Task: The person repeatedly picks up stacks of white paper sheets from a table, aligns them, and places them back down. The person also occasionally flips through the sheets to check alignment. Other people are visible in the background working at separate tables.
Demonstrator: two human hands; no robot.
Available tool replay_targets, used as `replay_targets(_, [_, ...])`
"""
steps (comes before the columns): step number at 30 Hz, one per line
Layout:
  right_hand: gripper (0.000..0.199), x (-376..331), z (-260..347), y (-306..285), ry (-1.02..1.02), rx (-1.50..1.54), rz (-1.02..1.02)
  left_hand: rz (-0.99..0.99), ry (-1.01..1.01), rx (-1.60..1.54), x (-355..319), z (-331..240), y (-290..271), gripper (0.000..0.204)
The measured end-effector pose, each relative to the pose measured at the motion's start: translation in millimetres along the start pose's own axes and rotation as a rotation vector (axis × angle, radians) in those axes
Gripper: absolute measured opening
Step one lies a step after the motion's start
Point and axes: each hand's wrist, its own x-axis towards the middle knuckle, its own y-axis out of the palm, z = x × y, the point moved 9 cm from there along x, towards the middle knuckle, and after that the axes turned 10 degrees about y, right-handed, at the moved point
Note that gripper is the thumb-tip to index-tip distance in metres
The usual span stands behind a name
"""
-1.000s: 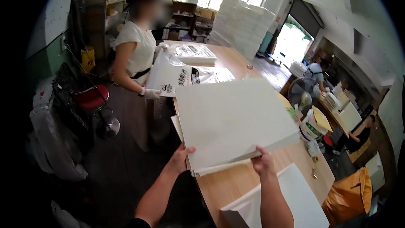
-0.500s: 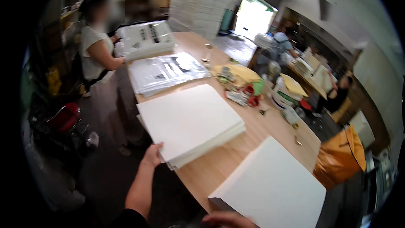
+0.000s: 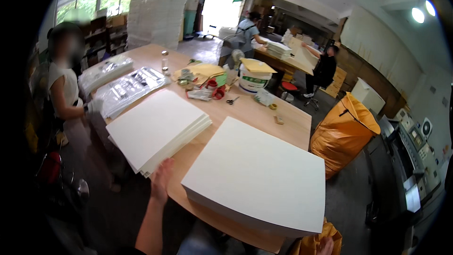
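Note:
My left hand [image 3: 162, 179] is by the near right corner of a stack of large white sheets [image 3: 158, 125], its fingers stretched out and gripping nothing; whether they touch the edge I cannot tell. To the right, a taller block of white sheets [image 3: 259, 174] lies at the table's near end. My right hand [image 3: 325, 245] is low at the picture's bottom edge, below that block's near right corner. Its visible fingers look extended with nothing in them, and the rest of the hand is cut off. Behind it shows orange bag material [image 3: 332, 231].
The wooden table [image 3: 288, 132] also bears plastic-wrapped packs [image 3: 132, 89], red tape rolls [image 3: 218, 93], scissors [image 3: 232, 100] and a white bucket [image 3: 255, 78]. A big orange bag [image 3: 337, 137] stands at its right. A person [image 3: 66, 89] stands at the left; others work farther back.
The view has swung right, so the stacks appear farther left. My left hand has loosened from the left stack's corner, fingers now straighter. My right hand has moved rightward along the right block's near side.

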Motion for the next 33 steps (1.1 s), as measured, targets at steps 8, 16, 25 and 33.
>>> replay_targets(8, [0.051, 1.0, 48.3, 137.9, -0.015, 0.310, 0.154, -0.048, 0.129, 0.246, -20.3, -1.1, 60.6, 0.046])
replay_targets(16, [0.055, -2.4, 53.5, 135.6, -0.047, 0.303, 0.203, 0.316, 0.432, 0.494, -34.5, -85.8, 219.9, 0.032])
replay_targets(25, [0.038, -2.3, 87.9, 80.1, -0.119, -0.300, 0.262, 1.314, 0.406, 0.576, -149.0, 7.0, 409.4, 0.012])
replay_targets(33, [0.047, -18.7, 198.8, 111.8, -0.239, -0.600, 0.289, 1.234, 0.415, 0.437, -141.8, -3.2, 399.9, 0.024])
